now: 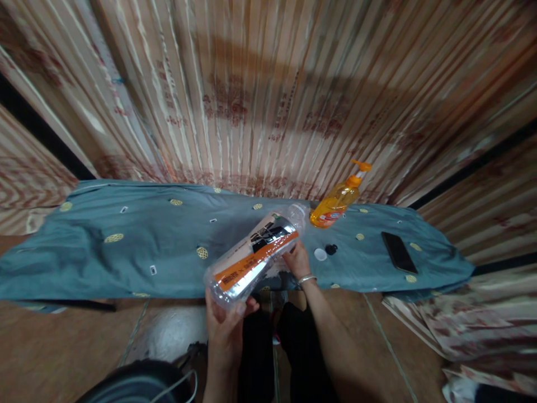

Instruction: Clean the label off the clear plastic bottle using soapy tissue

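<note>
A large clear plastic bottle (255,254) with a white, orange and black label is tilted between my two hands over the table's front edge. My left hand (226,313) grips its base at the lower left. Under the neck end, my right hand (297,260) supports the bottle from the right side, its fingers partly hidden behind it. The bottle's neck points up and to the right, with no cap visible on it. Right of my right hand, a white round cap (320,254) and a small black piece (331,249) lie on the cloth.
An orange pump bottle (335,204) of yellow liquid stands at the back right. Farther right lies a dark phone (398,252). The narrow table wears a teal cloth (168,240); curtains (251,101) hang behind it. A black round seat (138,383) is at lower left.
</note>
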`<state>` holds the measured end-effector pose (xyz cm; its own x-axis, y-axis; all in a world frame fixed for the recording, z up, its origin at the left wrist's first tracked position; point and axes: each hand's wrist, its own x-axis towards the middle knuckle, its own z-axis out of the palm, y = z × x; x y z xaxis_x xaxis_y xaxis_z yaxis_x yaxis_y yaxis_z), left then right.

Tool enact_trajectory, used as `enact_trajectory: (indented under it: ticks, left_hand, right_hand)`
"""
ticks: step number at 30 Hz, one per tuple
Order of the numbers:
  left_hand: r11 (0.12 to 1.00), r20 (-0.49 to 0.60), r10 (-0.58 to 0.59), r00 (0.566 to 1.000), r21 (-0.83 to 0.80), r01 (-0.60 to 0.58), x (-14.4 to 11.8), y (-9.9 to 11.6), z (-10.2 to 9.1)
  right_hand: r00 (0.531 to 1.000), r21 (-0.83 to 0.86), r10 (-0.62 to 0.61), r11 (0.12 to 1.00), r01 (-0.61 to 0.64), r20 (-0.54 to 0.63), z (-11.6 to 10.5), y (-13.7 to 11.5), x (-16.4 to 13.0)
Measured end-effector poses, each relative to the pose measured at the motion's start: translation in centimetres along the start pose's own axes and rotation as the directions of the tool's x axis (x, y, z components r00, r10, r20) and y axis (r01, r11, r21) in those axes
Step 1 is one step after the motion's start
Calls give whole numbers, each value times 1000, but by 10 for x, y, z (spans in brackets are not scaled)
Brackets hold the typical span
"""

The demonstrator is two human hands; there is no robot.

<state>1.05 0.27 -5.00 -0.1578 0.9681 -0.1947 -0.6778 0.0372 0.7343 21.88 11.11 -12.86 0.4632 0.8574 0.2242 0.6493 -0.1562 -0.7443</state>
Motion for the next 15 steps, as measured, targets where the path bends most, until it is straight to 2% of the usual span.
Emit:
enact_trajectory:
  ticks: [3, 7, 15]
  left_hand:
    - [1000, 3, -14, 1000, -6, 14, 7, 3, -9]
    - [1000, 5, -23, 1000, 1, 23, 14, 8, -19]
    - [1000, -36, 16, 999, -7, -16, 7, 9, -13]
  right_hand:
    - [997, 65, 64, 996, -66, 39, -3, -7, -1]
    - [994, 69, 91, 993, -95, 59, -8, -14, -1]
    - [995, 57, 90, 994, -92, 51, -8, -15, -2]
